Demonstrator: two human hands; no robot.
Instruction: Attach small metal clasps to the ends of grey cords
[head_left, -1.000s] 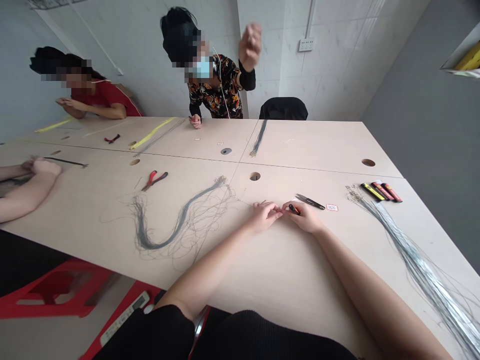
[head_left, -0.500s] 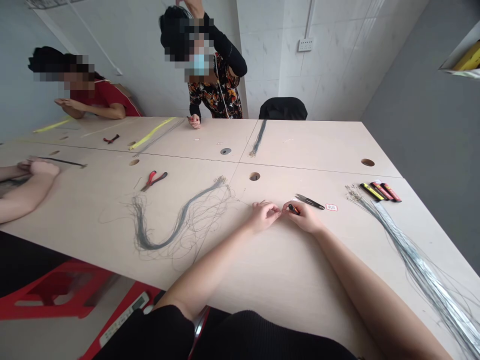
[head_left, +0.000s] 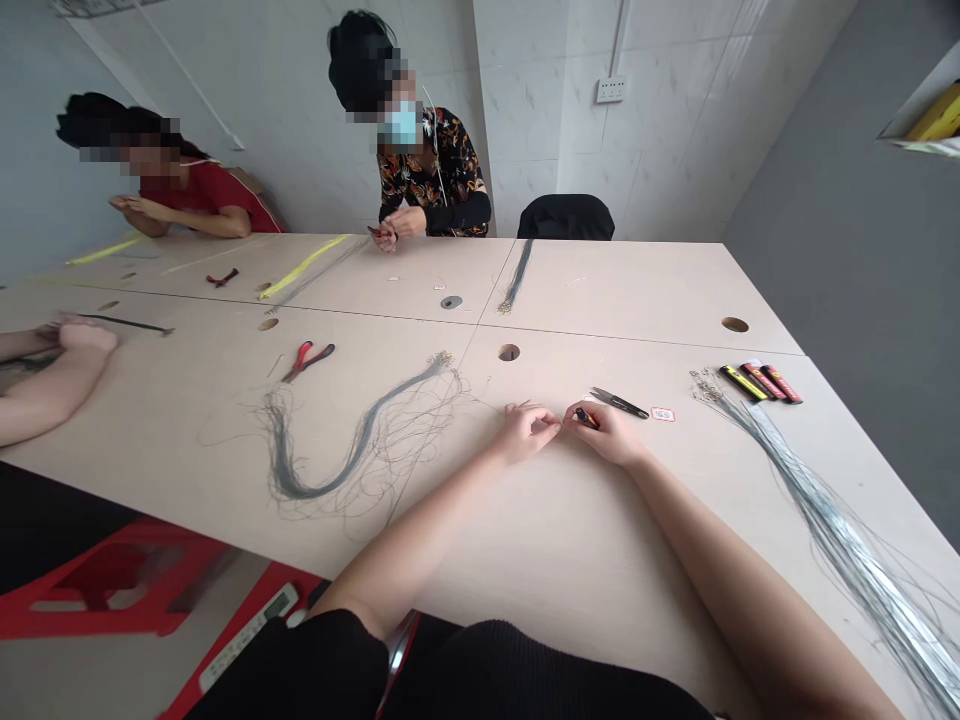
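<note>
The right hand (head_left: 609, 436) pinches a small black-and-red tool (head_left: 586, 418); the left hand (head_left: 529, 432) curls just beside it, its hold unclear. Black snips (head_left: 619, 403) lie at 1 o'clock, a grey wire bundle (head_left: 360, 445) at 9 o'clock, another wire bundle (head_left: 832, 525) at 4 o'clock.

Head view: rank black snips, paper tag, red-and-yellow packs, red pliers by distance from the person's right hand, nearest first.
From the right hand:
1. Black snips: just ahead of the hand.
2. Paper tag: right of the snips.
3. Red-and-yellow packs: farther right.
4. Red pliers: far left, past the left hand.
</note>
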